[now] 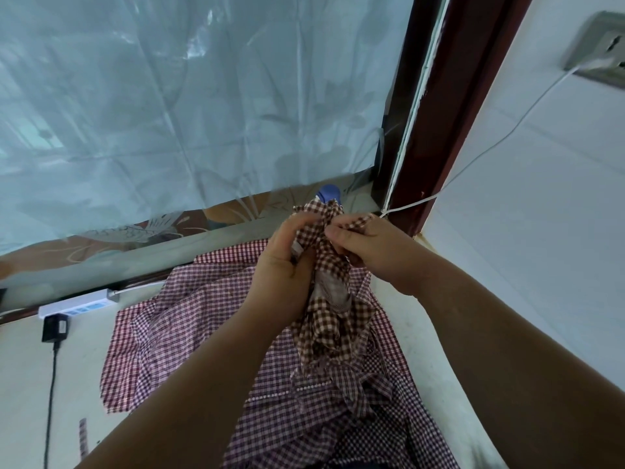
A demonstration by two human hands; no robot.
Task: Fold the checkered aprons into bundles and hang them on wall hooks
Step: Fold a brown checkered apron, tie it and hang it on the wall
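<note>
— White plastic, lower left: what is entered?
— Item 1, a power strip (76, 304), laid along the sill edge. A black adapter (55, 328) is set just beside it, and its black cord (50, 401) is run down to the bottom edge. A translucent sheet (186, 96) is hung across the upper left.

— And the cloth?
— Item 2, red-checked aprons (176, 333), spread over the pale counter (23, 384) at lower centre. Item 3, a brown-checked apron (329, 319), is held bunched above them at centre frame, with its lower end reaching the spread cloth.

— By what is it held?
— The left hand (287, 265) is wrapped round its middle, with the fingers curled and clamped on the fabric. The right hand (368, 248) is placed just right of it, with thumb and fingers pinched together on the upper fold.

— Further right?
— Item 4, a blue object (328, 192), partly hidden behind the bundle's top. Item 5, a dark red frame (449, 113), upper right. A white cable (507, 137) is run from the wall socket (598, 52) down to the frame's foot.
</note>
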